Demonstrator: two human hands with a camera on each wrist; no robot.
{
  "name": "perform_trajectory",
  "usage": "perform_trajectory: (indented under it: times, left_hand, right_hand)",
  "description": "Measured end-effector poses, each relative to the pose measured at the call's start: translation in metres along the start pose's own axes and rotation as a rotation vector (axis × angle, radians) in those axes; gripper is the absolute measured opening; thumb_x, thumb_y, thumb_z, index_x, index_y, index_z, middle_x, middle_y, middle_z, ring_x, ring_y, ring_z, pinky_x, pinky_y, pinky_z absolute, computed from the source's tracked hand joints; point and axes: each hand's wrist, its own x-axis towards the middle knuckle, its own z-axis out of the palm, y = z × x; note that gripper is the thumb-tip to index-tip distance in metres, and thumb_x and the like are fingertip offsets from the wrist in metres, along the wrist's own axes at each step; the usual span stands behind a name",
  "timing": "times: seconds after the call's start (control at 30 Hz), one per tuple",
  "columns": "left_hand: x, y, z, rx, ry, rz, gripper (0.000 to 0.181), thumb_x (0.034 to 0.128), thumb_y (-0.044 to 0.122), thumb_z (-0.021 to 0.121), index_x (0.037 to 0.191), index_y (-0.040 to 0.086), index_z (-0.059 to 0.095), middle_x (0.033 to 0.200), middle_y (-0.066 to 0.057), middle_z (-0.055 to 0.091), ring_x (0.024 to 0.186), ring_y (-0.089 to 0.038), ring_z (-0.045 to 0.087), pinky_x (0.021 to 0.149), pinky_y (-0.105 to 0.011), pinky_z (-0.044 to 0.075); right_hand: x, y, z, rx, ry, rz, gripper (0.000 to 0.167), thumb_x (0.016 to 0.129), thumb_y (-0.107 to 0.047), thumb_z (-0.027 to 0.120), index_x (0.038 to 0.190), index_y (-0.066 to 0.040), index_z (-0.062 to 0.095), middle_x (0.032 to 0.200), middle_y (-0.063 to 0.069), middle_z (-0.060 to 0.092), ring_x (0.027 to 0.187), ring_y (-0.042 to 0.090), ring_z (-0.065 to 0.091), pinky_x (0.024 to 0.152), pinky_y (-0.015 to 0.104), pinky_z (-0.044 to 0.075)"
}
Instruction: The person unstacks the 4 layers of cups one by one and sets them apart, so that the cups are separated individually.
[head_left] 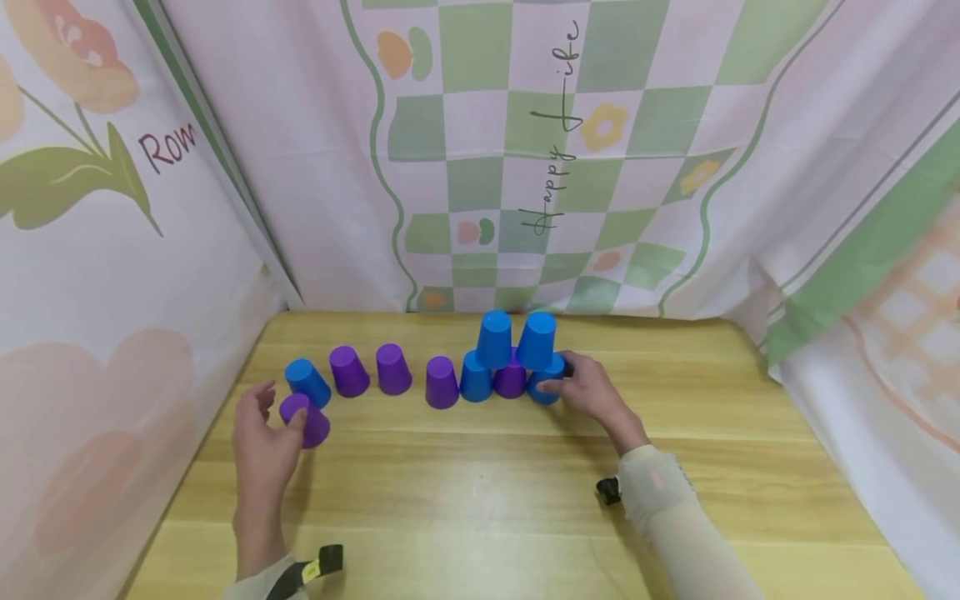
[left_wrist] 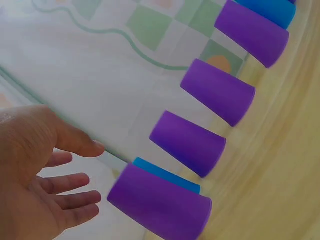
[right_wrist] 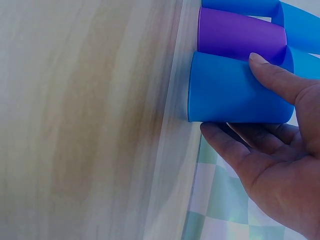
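My left hand (head_left: 266, 442) is beside an upside-down purple cup (head_left: 315, 427) at the near left of a row. In the left wrist view its fingers (left_wrist: 75, 201) are spread and a gap shows between them and that purple cup. Just behind stands a blue cup (head_left: 306, 383). At the row's right end my right hand (head_left: 592, 387) holds a lower blue cup (right_wrist: 235, 92), its thumb on one side and fingers on the other. Two blue cups, a left one (head_left: 494, 340) and a right one (head_left: 537, 342), sit upside down on the lower cups.
Between the hands stand three purple cups, the left one (head_left: 349, 372), the middle one (head_left: 393, 370) and the right one (head_left: 442, 383). Another blue cup (head_left: 476, 377) and a purple cup (head_left: 510, 379) support the upper pair. A patterned curtain (head_left: 540, 167) borders the wooden table (head_left: 480, 500).
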Motion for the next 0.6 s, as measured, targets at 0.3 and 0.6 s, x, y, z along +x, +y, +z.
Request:
perform_trajectory:
  times: [0.3, 0.6]
  left_hand:
    - [-0.008, 0.017, 0.015, -0.062, 0.077, 0.118, 0.058, 0.0923, -0.007, 0.069, 0.147, -0.004, 0.048, 0.148, -0.028, 0.054, 0.143, -0.046, 0.047, 0.123, -0.06, 0.037]
    - [-0.016, 0.032, 0.042, -0.044, 0.048, 0.281, 0.053, 0.0921, -0.01, 0.07, 0.142, -0.004, 0.052, 0.141, -0.025, 0.058, 0.134, -0.043, 0.055, 0.113, -0.059, 0.048]
  right_hand:
    - [0.0, 0.0, -0.001, 0.0, -0.002, -0.006, 0.054, 0.095, -0.031, 0.078, 0.136, 0.001, 0.062, 0.129, 0.023, 0.07, 0.114, 0.039, 0.068, 0.099, 0.057, 0.058]
    - [0.001, -0.001, -0.001, 0.007, 0.0, 0.0, 0.052, 0.094, -0.03, 0.079, 0.134, 0.0, 0.063, 0.128, 0.022, 0.071, 0.114, 0.038, 0.068, 0.099, 0.056, 0.058]
